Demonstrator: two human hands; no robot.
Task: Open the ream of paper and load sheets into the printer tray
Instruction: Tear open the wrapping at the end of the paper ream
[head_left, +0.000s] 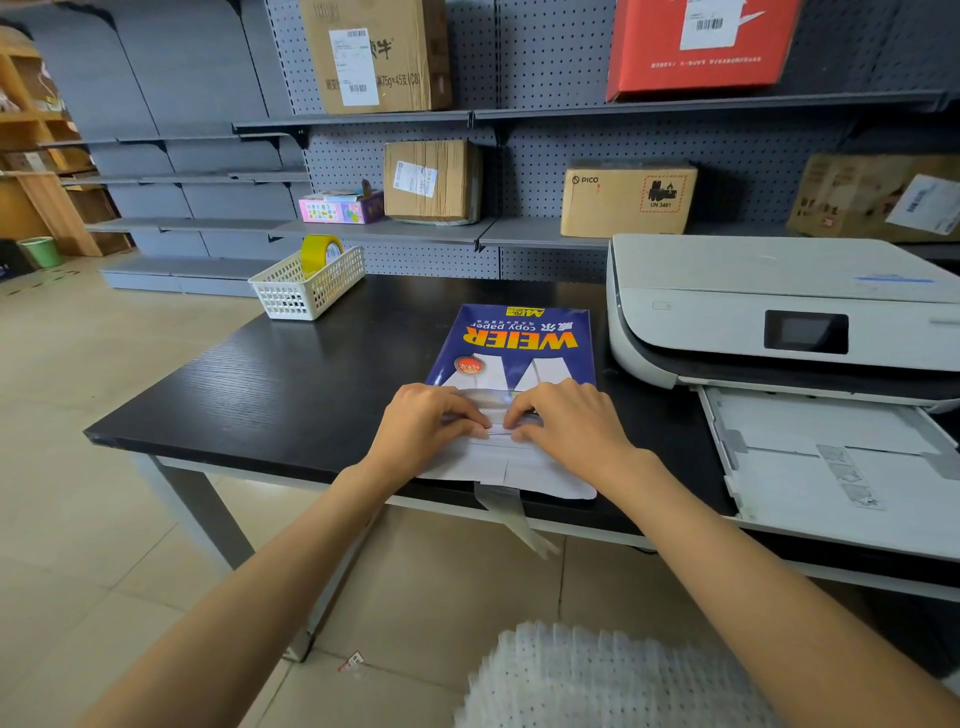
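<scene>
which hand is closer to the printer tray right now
Right. The right hand rests on the paper ream's opened near end, just left of the pulled-out printer tray. The left hand sits beside it, farther from the tray.

Grey pegboard shelving (545, 171) behind black table (249, 395); beige tiled floor (104, 519); possibly wooden racks (31, 130) left.

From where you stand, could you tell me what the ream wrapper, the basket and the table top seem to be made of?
Ream wrapper: glossy coated paper or film, judging by the sheen on its blue print; I can't tell which.
Basket: white moulded plastic, with a regular lattice of holes.
Table top: black wood or wood-look laminate, matte, with fine grain lines showing.
</scene>
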